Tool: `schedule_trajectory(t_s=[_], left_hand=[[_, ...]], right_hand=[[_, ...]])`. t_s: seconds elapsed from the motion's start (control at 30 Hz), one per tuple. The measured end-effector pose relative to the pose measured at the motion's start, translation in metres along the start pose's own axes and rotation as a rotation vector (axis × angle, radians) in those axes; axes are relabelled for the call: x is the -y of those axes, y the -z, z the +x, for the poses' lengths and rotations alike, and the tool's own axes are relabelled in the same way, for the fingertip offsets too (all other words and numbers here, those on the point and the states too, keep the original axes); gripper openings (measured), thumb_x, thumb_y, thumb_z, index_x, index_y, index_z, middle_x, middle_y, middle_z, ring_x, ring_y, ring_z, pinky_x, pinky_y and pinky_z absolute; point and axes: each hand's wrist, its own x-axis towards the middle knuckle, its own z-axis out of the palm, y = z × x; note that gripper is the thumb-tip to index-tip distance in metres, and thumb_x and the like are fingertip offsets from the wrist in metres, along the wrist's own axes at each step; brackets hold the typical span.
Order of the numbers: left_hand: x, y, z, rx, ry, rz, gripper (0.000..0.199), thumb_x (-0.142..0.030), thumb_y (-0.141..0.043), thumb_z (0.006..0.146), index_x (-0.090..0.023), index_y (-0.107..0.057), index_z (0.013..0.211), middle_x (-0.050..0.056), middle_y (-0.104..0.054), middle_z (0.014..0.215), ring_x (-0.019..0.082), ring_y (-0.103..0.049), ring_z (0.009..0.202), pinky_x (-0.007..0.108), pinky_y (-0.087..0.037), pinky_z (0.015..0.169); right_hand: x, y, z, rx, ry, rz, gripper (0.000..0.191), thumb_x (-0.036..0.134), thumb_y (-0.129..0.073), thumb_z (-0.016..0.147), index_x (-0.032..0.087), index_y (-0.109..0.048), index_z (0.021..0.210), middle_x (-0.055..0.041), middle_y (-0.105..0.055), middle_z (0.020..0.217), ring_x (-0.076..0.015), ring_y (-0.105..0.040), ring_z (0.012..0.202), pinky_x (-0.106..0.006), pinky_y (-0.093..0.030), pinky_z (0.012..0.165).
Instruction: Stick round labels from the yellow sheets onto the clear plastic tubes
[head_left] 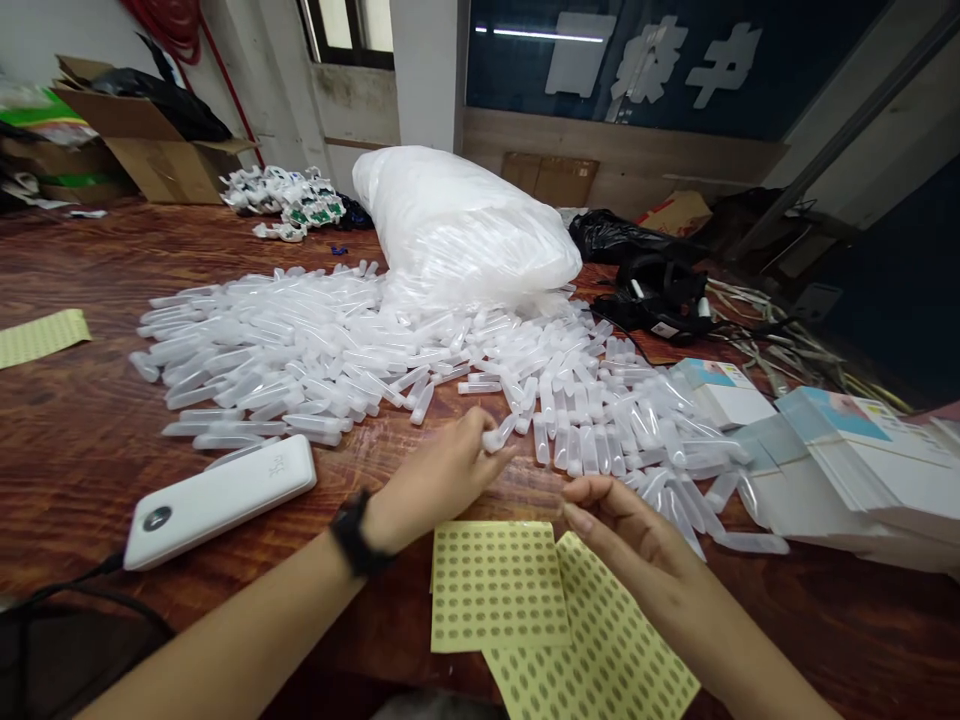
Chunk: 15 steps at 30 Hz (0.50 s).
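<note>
My left hand [450, 465], with a black band on its wrist, has its fingers closed on a small translucent plastic tube [501, 434] at the front edge of a large pile of similar tubes [277, 340]. To the right, my right hand [630, 535] hovers over yellow sticker sheets, thumb and index fingertips pinched close together; anything between them is too small to make out. One yellow sheet [499, 590] with rows of small round stickers lies below my hands, overlapping a second, tilted sheet [592, 650] partly under my right hand.
A big white plastic bag [465, 220] stands behind the pile. A white power bank [221, 500] with a cable lies at the left, and another yellow sheet [45, 337] at the far left. Stacks of cards [862, 460] and black items [660, 290] are at the right.
</note>
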Motion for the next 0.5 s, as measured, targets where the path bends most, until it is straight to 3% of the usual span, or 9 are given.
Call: schedule_trajectory(t_s=[0.1,0.2,0.33,0.5], left_hand=[[0.004,-0.008,0.043,0.021,-0.004,0.125,0.025,-0.034,-0.069,0.1,-0.014,-0.063,0.115,0.009,-0.069,0.11,0.028,-0.067,0.103,0.047,-0.053,0.094],[0.004,-0.012,0.059,0.065,-0.001,0.171,0.023,-0.027,-0.072,0.099,-0.015,-0.067,0.117,0.008,-0.069,0.117,0.027,-0.068,0.107,0.05,-0.055,0.096],[0.006,-0.001,0.05,0.044,0.004,0.11,0.018,-0.024,-0.069,0.1,-0.015,-0.066,0.115,0.008,-0.068,0.116,0.027,-0.066,0.107,0.049,-0.054,0.096],[0.003,0.021,0.015,0.005,0.026,-0.157,0.014,-0.033,-0.053,0.105,-0.019,-0.055,0.102,0.001,-0.06,0.091,0.021,-0.058,0.085,0.035,-0.049,0.081]], right_hand=[[-0.001,0.008,0.002,0.009,0.047,-0.139,0.034,0.056,-0.048,0.104,0.026,-0.056,0.117,-0.0056,-0.065,0.107,-0.0229,-0.062,0.1,-0.038,-0.05,0.088],[0.001,0.011,0.007,0.038,0.119,-0.305,0.024,0.046,-0.053,0.104,0.025,-0.063,0.109,-0.0061,-0.064,0.107,-0.025,-0.061,0.104,-0.043,-0.046,0.094],[0.004,0.009,0.02,0.097,0.198,-0.464,0.016,0.031,-0.054,0.103,0.023,-0.066,0.096,-0.0064,-0.064,0.104,-0.0259,-0.06,0.103,-0.044,-0.044,0.093],[0.007,0.001,0.04,0.17,0.268,-0.569,0.008,0.024,-0.065,0.098,0.021,-0.069,0.092,-0.0064,-0.066,0.104,-0.0261,-0.06,0.106,-0.041,-0.046,0.091]])
